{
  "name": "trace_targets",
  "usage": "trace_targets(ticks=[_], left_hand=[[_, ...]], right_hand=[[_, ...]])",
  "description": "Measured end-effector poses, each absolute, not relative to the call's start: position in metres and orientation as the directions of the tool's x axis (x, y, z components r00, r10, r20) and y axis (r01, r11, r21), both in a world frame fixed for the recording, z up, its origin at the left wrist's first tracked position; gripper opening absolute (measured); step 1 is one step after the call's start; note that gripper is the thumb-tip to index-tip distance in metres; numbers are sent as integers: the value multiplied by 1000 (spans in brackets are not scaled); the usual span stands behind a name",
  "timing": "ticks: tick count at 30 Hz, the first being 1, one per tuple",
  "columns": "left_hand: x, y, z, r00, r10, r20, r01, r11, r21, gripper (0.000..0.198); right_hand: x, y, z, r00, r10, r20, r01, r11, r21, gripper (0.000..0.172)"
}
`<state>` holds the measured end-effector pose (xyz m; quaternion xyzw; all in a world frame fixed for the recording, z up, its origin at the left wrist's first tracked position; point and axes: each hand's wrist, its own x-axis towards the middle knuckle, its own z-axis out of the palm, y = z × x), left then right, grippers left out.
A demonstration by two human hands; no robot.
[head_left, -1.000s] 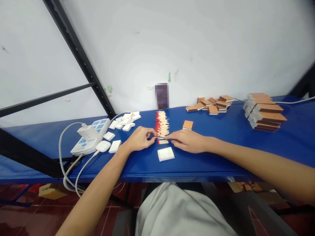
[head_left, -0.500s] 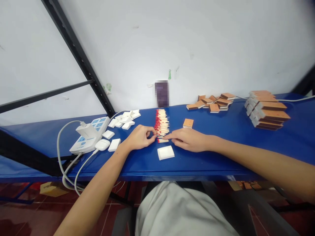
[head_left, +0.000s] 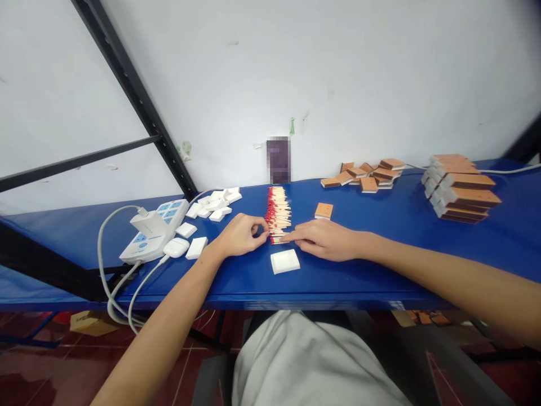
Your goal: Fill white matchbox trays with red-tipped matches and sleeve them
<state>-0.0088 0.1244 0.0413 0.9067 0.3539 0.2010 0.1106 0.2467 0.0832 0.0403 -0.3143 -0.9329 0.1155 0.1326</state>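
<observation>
A row of red-tipped matches (head_left: 278,211) lies on the blue table (head_left: 380,259). My left hand (head_left: 240,237) rests at the near left end of the row, thumb and forefinger pinched at the match heads. My right hand (head_left: 324,239) lies flat on the table at the near right end, its forefinger stretched out and touching the nearest matches. A white inner tray (head_left: 284,261) sits just in front of both hands. A single orange matchbox sleeve (head_left: 323,211) lies beyond my right hand.
Several white trays (head_left: 215,206) lie at the left, with a power strip and charger (head_left: 152,230) and a white earbud case (head_left: 176,247). Orange matchboxes (head_left: 367,175) are heaped at the back right; a taller stack (head_left: 461,189) stands far right. A black metal frame (head_left: 127,84) crosses the left.
My right forefinger has slid a little leftward along the nearest matches, pushing them closer to the row. The left hand stays pinched in place.
</observation>
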Motion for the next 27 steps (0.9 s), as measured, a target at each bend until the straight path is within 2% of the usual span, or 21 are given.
trace_targets(ticks=[27], left_hand=[[-8,125,41,663,692,284,613,-720,325,10]], right_hand=[[247,84,38,-752,632,186,576,768,-280,44]])
